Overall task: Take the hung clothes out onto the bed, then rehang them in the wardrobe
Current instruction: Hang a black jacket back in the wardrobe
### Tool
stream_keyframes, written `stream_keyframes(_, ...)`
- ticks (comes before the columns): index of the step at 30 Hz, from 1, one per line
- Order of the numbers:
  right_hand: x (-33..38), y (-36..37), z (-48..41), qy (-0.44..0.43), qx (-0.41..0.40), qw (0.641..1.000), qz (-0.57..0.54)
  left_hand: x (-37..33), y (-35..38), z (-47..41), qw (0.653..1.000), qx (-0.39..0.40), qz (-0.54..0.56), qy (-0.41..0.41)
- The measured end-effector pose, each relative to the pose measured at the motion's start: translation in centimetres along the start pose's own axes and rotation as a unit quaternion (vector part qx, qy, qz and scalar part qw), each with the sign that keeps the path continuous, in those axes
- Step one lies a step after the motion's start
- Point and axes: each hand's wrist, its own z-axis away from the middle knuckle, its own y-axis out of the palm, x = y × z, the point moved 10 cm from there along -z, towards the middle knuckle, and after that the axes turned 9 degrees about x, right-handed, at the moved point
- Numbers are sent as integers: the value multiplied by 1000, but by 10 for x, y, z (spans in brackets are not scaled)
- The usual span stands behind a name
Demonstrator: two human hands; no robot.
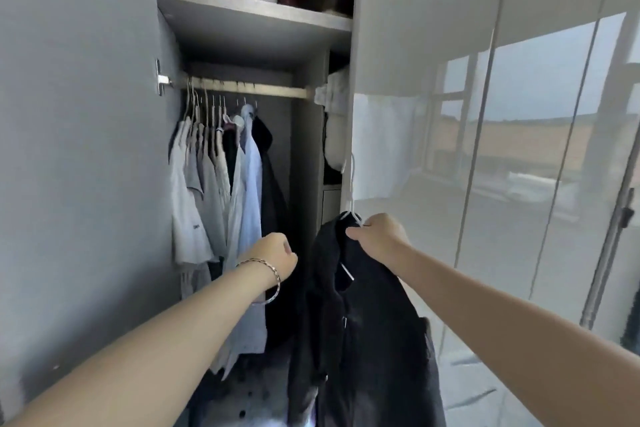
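Observation:
My right hand (379,237) grips a black garment (363,340) at the neck of its white hanger (351,191), whose hook points up in front of the wardrobe opening. My left hand (275,255), wearing bracelets, is loosely curled and holds nothing, reaching toward the hung clothes. On the wooden rail (249,88) hang several pale shirts (207,191) and a dark coat (272,191), bunched at the left. The right part of the rail is bare.
The open wardrobe door (79,149) stands at the left. A glossy shut door (485,114) is at the right. The shelf (252,10) above the rail holds a dark box and bags. Folded whites (334,90) sit in a side compartment.

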Motion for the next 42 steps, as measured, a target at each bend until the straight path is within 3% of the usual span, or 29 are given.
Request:
stream_keyframes(9,66,0,-168,-36,-2,999,20,23,-87,-117,994,-88,-22,-52)
stream_keyframes(19,205,-17,-318,-154,-85,983,57,52,-171,-229,983,-178,-30,-44)
stream_keyframes(24,257,2,-382,-174,-119,975,64,54,-195,-269,980,-182,-60,-56)
stream_keyframes(33,249,106,-483,-185,-18,982,15,59,-193,-283,959,-232,-131,-99)
stream_keyframes(38,244,114,-474,-189,66,973,117,52,-182,-277,957,-246,-131,-81)
stream_keyframes(42,217,97,-425,-183,42,974,124,48,-165,-269,963,-227,-133,-63)
